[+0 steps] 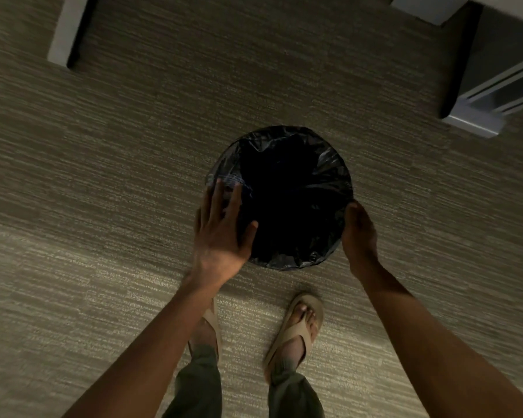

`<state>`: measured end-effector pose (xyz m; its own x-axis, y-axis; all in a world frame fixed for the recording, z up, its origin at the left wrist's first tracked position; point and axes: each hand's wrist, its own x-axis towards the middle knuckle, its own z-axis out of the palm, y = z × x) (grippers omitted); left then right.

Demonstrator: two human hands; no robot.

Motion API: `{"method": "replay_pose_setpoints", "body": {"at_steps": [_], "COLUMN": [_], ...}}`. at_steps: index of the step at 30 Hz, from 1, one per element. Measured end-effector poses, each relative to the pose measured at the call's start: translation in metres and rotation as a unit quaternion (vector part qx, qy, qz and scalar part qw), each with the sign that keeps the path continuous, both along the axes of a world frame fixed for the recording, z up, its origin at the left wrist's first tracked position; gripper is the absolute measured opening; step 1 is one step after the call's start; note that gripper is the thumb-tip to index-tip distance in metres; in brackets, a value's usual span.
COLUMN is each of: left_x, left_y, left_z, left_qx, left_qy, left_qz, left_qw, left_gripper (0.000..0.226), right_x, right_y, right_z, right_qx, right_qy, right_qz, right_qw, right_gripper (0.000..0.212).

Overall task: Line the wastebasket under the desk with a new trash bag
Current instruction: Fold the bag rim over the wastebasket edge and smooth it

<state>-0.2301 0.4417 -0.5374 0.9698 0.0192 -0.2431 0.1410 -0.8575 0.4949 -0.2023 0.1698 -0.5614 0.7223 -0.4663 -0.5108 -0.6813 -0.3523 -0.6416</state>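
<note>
Head cam is the only view I've got, looking straight down at the carpet (103, 206), so here's what I see. The round wastebasket (280, 197) sits on the floor right in the middle of the shot, just ahead of the person's feet, and it's out in the open rather than tucked under anything. A black trash bag (329, 164) is already in it, with the shiny, wrinkly plastic folded over the rim all the way round and the inside just a dark hole. The left hand (221, 233) is on the near-left side of the rim, palm down, fingers spread and flat over the plastic, thumb poking toward the middle of the opening. It's not pinching anything as far as I can see. The right hand (358, 230) is on the right edge of the rim, fingers curled in and touching the bag's edge, but it's dark there and I honestly can't tell if it's actually gripping plastic or just resting on it. Down low there are two feet in tan sandals (299, 324) and olive trousers (290, 393). Up top, a pale desk leg (65, 31) stands at the upper left, and a grey desk base (477, 116) sits at the upper right, both well apart from the basket.
</note>
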Motion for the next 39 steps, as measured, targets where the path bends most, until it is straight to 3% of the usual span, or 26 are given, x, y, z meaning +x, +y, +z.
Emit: {"method": "replay_pose_setpoints", "body": {"at_steps": [3,5,8,10,14,18,20,23,25,28,31,34,39], "left_x": [0.003,0.005,0.005,0.007,0.018,0.021,0.023,0.026,0.028,0.030,0.025,0.023,0.036], "left_y": [0.008,0.010,0.002,-0.005,-0.018,-0.012,-0.008,-0.009,-0.012,-0.016,-0.019,-0.011,-0.005], "left_z": [-0.019,-0.020,-0.009,-0.005,-0.012,-0.020,-0.024,-0.021,-0.013,-0.003,-0.007,-0.015,-0.018], "left_qx": [0.025,0.006,0.047,0.074,0.123,0.238,0.254,0.246,0.217,0.180,0.183,0.174,0.150], "left_qy": [0.061,0.048,-0.006,-0.056,0.008,0.087,0.093,0.081,0.045,-0.003,0.029,0.105,0.060], "left_qz": [-0.018,-0.005,0.002,-0.082,-0.298,-0.289,-0.292,-0.303,-0.306,-0.300,-0.293,-0.247,-0.237], "left_qw": [0.998,0.999,0.999,0.992,0.947,0.923,0.918,0.917,0.926,0.937,0.938,0.947,0.958], "left_gripper": [0.082,0.083,0.078,0.067,0.062,0.077,0.074,0.074,0.073,0.065,0.062,0.066,0.061], "right_x": [0.006,0.004,-0.006,-0.019,-0.046,-0.056,-0.059,-0.058,-0.046,-0.007,0.039,0.064,0.065], "right_y": [0.000,0.002,0.013,0.033,0.078,0.082,0.079,0.074,0.066,0.043,0.014,-0.009,-0.015], "right_z": [-0.002,0.000,0.012,0.021,0.021,0.003,0.002,0.005,0.009,0.013,0.013,0.008,0.006], "right_qx": [0.021,-0.011,-0.197,-0.220,-0.173,-0.184,-0.173,-0.136,-0.180,-0.303,-0.380,-0.367,-0.312], "right_qy": [0.061,0.059,-0.082,-0.167,-0.070,0.016,0.018,-0.007,-0.066,-0.126,-0.060,-0.003,-0.046], "right_qz": [0.017,0.021,0.129,0.259,0.509,0.591,0.606,0.579,0.529,0.486,0.484,0.508,0.502], "right_qw": [0.998,0.998,0.968,0.926,0.840,0.786,0.776,0.804,0.827,0.810,0.786,0.779,0.806], "right_gripper": [0.054,0.056,0.062,0.063,0.069,0.065,0.061,0.069,0.073,0.073,0.083,0.088,0.088]}}
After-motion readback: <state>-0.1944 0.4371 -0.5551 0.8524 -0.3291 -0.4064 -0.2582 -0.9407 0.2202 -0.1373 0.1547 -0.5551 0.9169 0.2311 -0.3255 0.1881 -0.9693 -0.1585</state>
